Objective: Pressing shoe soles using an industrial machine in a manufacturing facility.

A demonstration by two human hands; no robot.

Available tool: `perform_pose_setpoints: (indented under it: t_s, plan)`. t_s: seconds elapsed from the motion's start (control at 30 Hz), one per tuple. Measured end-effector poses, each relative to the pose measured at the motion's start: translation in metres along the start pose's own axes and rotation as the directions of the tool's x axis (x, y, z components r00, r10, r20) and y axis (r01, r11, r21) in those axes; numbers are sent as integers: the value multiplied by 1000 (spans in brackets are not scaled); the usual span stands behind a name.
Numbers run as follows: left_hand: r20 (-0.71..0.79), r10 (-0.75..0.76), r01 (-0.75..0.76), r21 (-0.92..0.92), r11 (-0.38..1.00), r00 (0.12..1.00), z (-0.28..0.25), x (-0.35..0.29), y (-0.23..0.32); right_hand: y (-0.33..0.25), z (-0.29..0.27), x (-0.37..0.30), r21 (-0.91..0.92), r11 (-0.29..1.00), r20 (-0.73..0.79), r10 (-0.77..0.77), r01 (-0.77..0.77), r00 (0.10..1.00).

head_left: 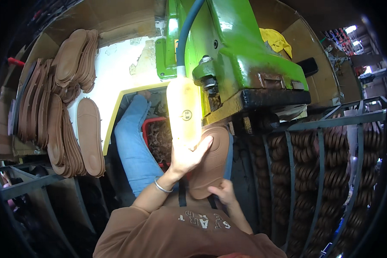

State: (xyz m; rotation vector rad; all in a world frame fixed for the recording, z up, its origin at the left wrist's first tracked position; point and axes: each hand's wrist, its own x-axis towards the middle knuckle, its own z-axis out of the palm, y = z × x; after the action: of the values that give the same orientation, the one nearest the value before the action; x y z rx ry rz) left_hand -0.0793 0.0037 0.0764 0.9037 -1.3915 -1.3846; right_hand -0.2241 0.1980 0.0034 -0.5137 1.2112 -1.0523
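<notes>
A brown shoe sole lies tilted in front of my body, above my lap, between my two hands. My left hand, with a bangle on its wrist, grips the sole's upper left edge; its thumb lies across the top face and its fingers are partly hidden by the lamp's glare. The lower end is pinched by my right hand, thumb on top and the other fingers mostly out of sight. Just beyond the left hand hangs a bright yellow-white lamp on a blue hose. A green machine with a dark metal head stands past the sole.
Several stacked brown soles and one single sole lie on the white tabletop at left. Between my knees sits a red bin with brown scraps. A metal rack full of soles stands at right, near a yellow cloth.
</notes>
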Motion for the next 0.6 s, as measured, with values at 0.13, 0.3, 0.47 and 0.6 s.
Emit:
perform_pose_setpoints:
  t_s: [0.13,0.3,0.47,0.6]
  plan:
    - [1,-169,169,-74,983,986,-6,-12,-5,-31,-31,-12,26,970,-207,-230,240,951]
    - [-40,-134,125,-186,975,990,-1,-9,2,-92,-56,6,-33,884,-421,-435,466,796]
    - [-100,76,-71,46,996,992,-26,-1,13,-160,-42,48,-143,820,-357,-564,554,744]
    - [-72,-76,56,-242,969,995,-67,-3,18,-178,-6,75,-93,835,-258,-546,542,797]
